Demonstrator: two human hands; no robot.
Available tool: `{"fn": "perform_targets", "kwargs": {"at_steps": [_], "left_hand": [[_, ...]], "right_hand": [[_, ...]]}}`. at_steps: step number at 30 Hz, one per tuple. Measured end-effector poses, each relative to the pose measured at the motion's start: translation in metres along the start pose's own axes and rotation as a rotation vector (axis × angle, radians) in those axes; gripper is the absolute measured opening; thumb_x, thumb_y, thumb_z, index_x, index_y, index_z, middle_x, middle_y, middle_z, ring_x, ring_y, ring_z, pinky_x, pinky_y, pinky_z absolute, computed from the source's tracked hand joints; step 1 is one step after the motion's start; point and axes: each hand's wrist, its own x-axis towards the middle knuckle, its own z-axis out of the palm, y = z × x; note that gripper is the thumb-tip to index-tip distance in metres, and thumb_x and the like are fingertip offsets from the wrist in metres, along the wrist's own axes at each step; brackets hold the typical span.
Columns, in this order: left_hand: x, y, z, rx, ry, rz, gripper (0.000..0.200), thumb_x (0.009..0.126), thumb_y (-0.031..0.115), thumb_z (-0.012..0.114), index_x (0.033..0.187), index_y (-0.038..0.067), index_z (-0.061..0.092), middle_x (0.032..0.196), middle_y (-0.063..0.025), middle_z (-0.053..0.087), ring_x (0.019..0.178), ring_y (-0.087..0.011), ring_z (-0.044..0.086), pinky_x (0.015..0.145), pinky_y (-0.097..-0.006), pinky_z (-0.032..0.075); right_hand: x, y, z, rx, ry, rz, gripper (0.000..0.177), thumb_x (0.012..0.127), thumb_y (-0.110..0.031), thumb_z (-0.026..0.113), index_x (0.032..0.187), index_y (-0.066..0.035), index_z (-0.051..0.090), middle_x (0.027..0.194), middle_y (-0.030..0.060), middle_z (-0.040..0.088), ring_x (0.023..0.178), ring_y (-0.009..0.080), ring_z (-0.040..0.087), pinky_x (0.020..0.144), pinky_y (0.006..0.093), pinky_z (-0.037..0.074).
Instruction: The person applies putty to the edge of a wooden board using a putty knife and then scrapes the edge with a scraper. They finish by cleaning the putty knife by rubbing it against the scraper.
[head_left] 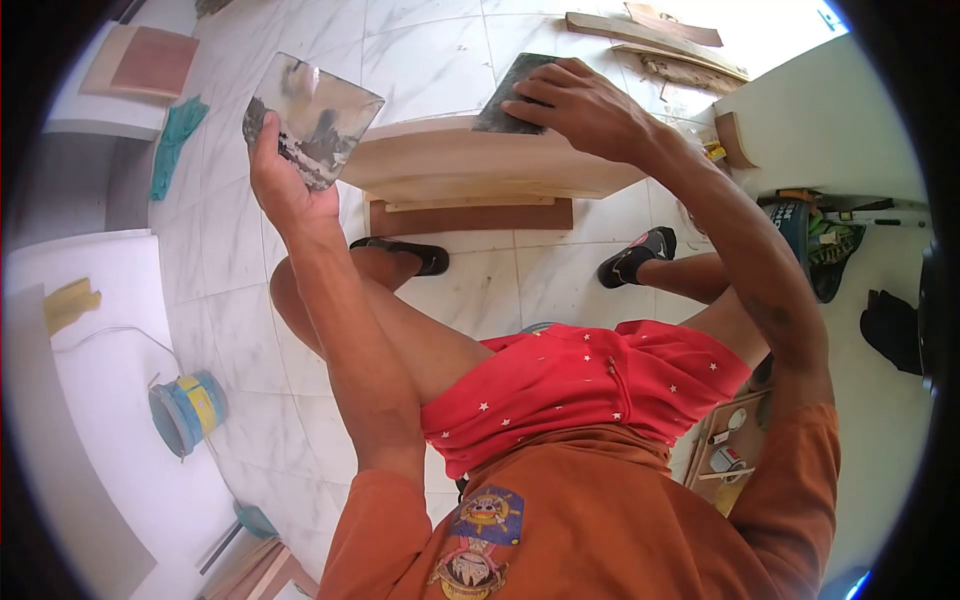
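Note:
My left hand (285, 195) is closed on the edge of a shiny square plate (310, 110), thumb over its face. Grey and dark smears cover the plate's lower part. Bent fingers of my right hand (590, 112) grip a dark, flat rectangular piece (505, 98), whose exact kind I cannot tell. This piece overlaps the far edge of a pale wooden panel (480, 165) between my feet. Beneath the panel's near edge lies a brown wooden strip (480, 217).
Wood planks (655, 45) lie on the tiled floor (240, 300) at the far right. A blue bucket (188, 412) stands left, with a teal cloth (178, 145) farther up. A dark tub (795, 240) of tools sits right. Beside my right hip is an open box (735, 440).

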Motion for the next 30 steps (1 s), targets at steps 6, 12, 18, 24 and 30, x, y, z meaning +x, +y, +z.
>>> {"fn": "perform_targets", "kwargs": {"at_steps": [6,12,18,24,30], "left_hand": [[0.003,-0.001,-0.003,-0.018,-0.036,0.005,0.039,0.099,0.013,0.057,0.134,-0.004,0.053,0.131,-0.0153,0.062,0.119,-0.0305,0.062,0.104,-0.0452,0.052],[0.007,-0.004,-0.006,-0.002,-0.007,0.006,0.04,0.098,0.014,0.059,0.133,-0.004,0.054,0.131,-0.0146,0.063,0.118,-0.0299,0.063,0.102,-0.0441,0.052],[0.002,0.002,-0.006,0.023,0.081,0.024,0.039,0.097,0.015,0.061,0.132,-0.002,0.056,0.129,-0.0133,0.064,0.116,-0.0294,0.063,0.1,-0.0429,0.053],[0.011,0.0,-0.018,0.017,0.002,0.007,0.042,0.097,0.012,0.06,0.136,-0.003,0.053,0.129,-0.0151,0.063,0.117,-0.0306,0.064,0.099,-0.0455,0.055],[0.001,-0.002,-0.004,0.139,-0.084,-0.014,0.043,0.097,0.013,0.06,0.137,-0.003,0.051,0.127,-0.0156,0.063,0.113,-0.0288,0.065,0.093,-0.0427,0.058]], "right_hand": [[-0.049,0.013,-0.014,-0.055,-0.058,-0.028,0.05,0.088,-0.012,0.064,0.137,-0.015,0.059,0.133,0.0048,0.059,0.127,0.0227,0.053,0.113,0.0401,0.04],[-0.111,0.028,-0.041,-0.076,-0.204,0.1,0.066,0.078,-0.002,0.067,0.142,-0.014,0.056,0.143,0.0061,0.055,0.132,0.0259,0.049,0.115,0.0405,0.039],[-0.188,0.044,-0.064,-0.125,-0.298,0.262,0.07,0.076,0.008,0.063,0.142,-0.015,0.057,0.144,0.0077,0.054,0.133,0.0295,0.049,0.114,0.045,0.04],[-0.203,0.047,-0.096,-0.105,-0.208,0.398,0.056,0.081,0.009,0.059,0.134,-0.011,0.062,0.135,0.0095,0.06,0.128,0.0313,0.054,0.108,0.0451,0.042],[-0.108,0.0,-0.122,0.218,0.097,0.38,0.052,0.08,0.011,0.058,0.129,-0.007,0.063,0.128,0.0123,0.064,0.12,0.0344,0.059,0.102,0.044,0.049]]}}
